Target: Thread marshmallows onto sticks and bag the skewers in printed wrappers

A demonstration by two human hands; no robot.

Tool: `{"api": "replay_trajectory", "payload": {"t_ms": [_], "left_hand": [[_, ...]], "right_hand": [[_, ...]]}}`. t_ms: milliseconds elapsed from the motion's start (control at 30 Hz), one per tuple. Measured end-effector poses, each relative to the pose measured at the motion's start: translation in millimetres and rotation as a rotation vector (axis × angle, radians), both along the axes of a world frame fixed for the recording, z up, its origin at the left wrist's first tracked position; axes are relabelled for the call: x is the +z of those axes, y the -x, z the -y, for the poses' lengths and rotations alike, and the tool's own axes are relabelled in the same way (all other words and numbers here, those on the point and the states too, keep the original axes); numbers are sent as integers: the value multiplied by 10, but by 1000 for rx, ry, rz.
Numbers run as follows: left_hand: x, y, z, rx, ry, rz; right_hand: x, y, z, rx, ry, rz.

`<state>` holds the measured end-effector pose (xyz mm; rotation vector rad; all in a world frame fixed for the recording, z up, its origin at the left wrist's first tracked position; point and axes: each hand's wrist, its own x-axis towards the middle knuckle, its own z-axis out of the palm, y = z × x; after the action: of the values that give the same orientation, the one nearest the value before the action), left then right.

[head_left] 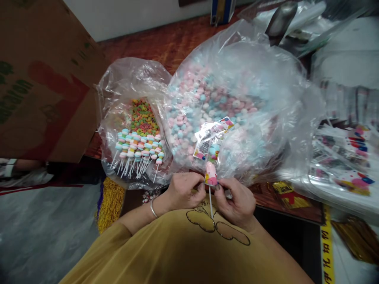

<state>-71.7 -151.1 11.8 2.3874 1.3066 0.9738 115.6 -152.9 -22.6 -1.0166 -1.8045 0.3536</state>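
A marshmallow candy on a white stick (211, 197) stands in a small clear printed bag (211, 175), with pink and blue pieces showing through. The bag's lower edge is pinched at its left corner by my left hand (186, 190), which wears a silver bangle. At the opposite corner, the fingertips of my right hand (237, 199) are closed on the same edge. The stick points down between my hands toward my shirt. Just behind it, a flat printed bag (204, 138) lies on a big clear bag of pastel marshmallows (189, 94).
Several marshmallow sticks (139, 148) lie at left beside small colourful candy rings (144, 116) in clear plastic. A cardboard box (44, 86) stands far left. Printed bags (346, 157) are stacked at right. A metal scoop (281, 21) sits behind, on the reddish wooden table (142, 43).
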Motion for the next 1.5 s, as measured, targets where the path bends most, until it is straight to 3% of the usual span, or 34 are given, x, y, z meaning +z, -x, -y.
{"api": "replay_trajectory", "payload": {"t_ms": [400, 700, 900, 1133, 1300, 1400, 1500], "left_hand": [[-32, 48, -73, -197, -99, 2], [-133, 104, -51, -306, 17, 109], [-219, 163, -10, -325, 154, 74], [-140, 187, -19, -408, 271, 121], [-92, 186, -33, -426, 517, 279], [-58, 148, -48, -344, 815, 452], [-55, 67, -55, -183, 1100, 678]], "right_hand": [[60, -81, -7, 155, -36, -36], [111, -72, -25, 267, 28, -82], [122, -80, -1, 318, 131, -153], [118, -81, -20, 451, 164, -148], [142, -89, -52, 435, 151, -153], [158, -113, -87, 367, 153, -156], [164, -125, -133, 368, 157, -131]]}}
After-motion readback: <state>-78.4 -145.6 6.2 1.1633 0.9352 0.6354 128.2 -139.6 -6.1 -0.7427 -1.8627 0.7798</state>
